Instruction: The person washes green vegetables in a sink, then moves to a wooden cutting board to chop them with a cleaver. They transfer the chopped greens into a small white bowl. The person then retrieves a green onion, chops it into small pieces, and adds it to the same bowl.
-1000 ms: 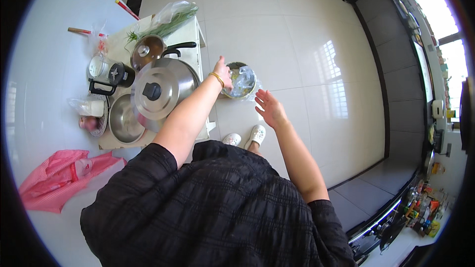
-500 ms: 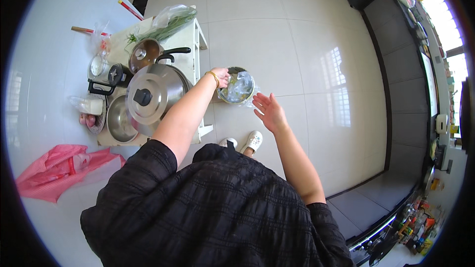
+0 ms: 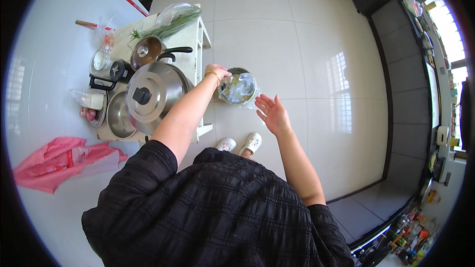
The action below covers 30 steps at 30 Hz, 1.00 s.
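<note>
Below: round bin (image 3: 240, 70), crumpled clear plastic (image 3: 239, 89) inside | left hand (image 3: 217, 71): grip unclear | right hand (image 3: 275, 114): spread open

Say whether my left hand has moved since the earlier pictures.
Yes: against the white table, your left hand has shifted slightly left and up in the picture.
</note>
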Tool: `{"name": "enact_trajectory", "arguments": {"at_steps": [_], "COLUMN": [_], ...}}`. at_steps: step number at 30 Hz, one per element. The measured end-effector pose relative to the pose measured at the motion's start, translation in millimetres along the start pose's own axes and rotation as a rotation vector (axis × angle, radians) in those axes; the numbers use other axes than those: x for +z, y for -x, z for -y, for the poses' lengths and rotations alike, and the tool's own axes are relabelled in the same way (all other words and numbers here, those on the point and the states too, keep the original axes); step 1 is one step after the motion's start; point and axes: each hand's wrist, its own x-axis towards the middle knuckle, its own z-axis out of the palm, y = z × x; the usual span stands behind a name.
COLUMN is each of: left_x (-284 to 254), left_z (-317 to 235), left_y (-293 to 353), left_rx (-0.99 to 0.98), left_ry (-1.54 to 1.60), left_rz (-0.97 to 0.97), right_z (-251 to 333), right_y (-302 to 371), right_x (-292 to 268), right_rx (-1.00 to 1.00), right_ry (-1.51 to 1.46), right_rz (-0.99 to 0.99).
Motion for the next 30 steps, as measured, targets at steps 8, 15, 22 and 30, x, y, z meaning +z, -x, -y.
{"name": "enact_trajectory", "arguments": {"at_steps": [8, 15, 22, 30], "left_x": [5, 79, 212, 241], "left_z": [-11, 51, 190, 306], "left_y": [0, -14, 173, 417], "left_rx": [-0.138, -0.357, -0.631, -0.721], "left_ry": [-0.012, -0.085, -0.621, -1.161], "left_rz": [-0.003, 0.386, 0.836, 1.404], "right_z": [-9, -97, -328, -533], "right_y": [43, 176, 376, 466], "right_x": [-19, -109, -132, -85], "right_rx": [-0.138, -0.487, -1.043, -1.485], "right_ry": [-0.090, -0.509, -1.275, -1.745], "right_rz": [-0.039, -0.398, -1.122, -1.558]}}
